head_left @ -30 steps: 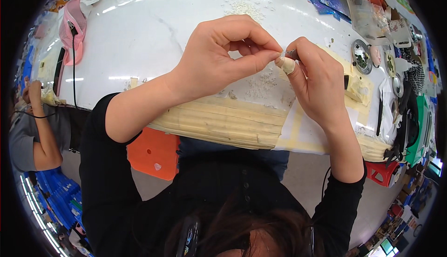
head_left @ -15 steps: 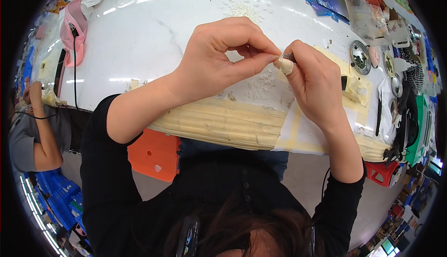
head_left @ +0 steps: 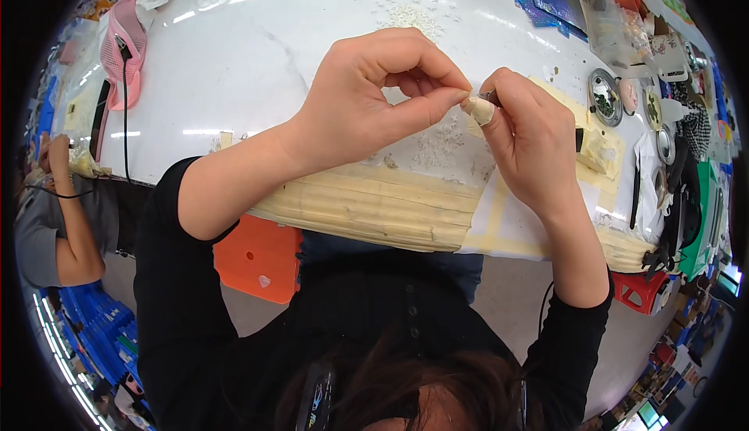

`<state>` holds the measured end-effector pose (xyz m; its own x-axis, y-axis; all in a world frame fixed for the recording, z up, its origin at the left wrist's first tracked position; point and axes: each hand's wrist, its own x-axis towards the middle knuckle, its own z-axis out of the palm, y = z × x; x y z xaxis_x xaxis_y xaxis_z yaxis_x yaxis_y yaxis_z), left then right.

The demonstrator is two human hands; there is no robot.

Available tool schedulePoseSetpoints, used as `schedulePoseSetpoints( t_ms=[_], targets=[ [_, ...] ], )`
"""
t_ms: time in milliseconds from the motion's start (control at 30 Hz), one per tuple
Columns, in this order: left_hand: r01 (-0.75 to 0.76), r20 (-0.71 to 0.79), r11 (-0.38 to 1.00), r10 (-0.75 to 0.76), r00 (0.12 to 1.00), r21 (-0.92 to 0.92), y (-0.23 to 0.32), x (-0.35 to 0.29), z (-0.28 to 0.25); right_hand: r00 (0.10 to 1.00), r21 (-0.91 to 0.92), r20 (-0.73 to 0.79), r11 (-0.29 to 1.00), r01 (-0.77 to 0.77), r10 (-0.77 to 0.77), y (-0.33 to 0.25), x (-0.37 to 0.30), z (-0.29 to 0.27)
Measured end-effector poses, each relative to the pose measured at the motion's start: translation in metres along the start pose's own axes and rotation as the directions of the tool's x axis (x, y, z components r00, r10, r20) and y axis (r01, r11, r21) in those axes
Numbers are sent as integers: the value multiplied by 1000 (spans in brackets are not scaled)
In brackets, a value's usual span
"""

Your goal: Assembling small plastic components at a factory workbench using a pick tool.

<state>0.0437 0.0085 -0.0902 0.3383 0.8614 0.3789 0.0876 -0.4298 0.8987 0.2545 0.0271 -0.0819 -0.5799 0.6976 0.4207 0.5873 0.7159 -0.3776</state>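
My left hand [head_left: 390, 92] is closed in a pinch, its thumb and forefinger tips meeting above the table; whatever lies between them is too small to make out. Right against those tips is my right hand [head_left: 530, 131], closed on a small grey metal piece [head_left: 491, 97] that is mostly covered by the fingers. Cream tape [head_left: 478, 109] wraps the tip of my right thumb. Below the hands, small pale scraps [head_left: 438, 146] are strewn over the white table [head_left: 242, 64]. Another patch of white bits [head_left: 413, 17] lies farther back.
Yellowish tape covers the table's front edge [head_left: 374, 205]. At right are a round metal tin [head_left: 604, 95], a yellowish block [head_left: 597, 150] and a white sheet [head_left: 507, 216]. A pink mesh pouch [head_left: 125, 49] with a black cable lies left. Another person's arm [head_left: 74, 220] shows far left; an orange stool [head_left: 253, 259] stands below.
Both hands stay nearly in place. My right hand has shifted very slightly to the right, and the fingertips still meet at the same spot.
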Motion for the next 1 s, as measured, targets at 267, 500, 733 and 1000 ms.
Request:
schedulePoseSetpoints(
  t_ms=[267,500,733,1000],
  targets=[
    [-138,1,972,140,990,190,1,3,-1,999,-29,39,999,-20,21,0,0,1],
    [-215,23,917,221,975,336,4,4,-1,999,-50,45,999,-12,14,0,-1,0],
    [-179,18,935,182,983,305,4,4,-1,999,-44,47,999,4,-2,0,-1,0],
    [336,74,910,-328,942,-241,5,3,-2,999,-37,42,999,-17,19,0,1,-1]
  ],
)
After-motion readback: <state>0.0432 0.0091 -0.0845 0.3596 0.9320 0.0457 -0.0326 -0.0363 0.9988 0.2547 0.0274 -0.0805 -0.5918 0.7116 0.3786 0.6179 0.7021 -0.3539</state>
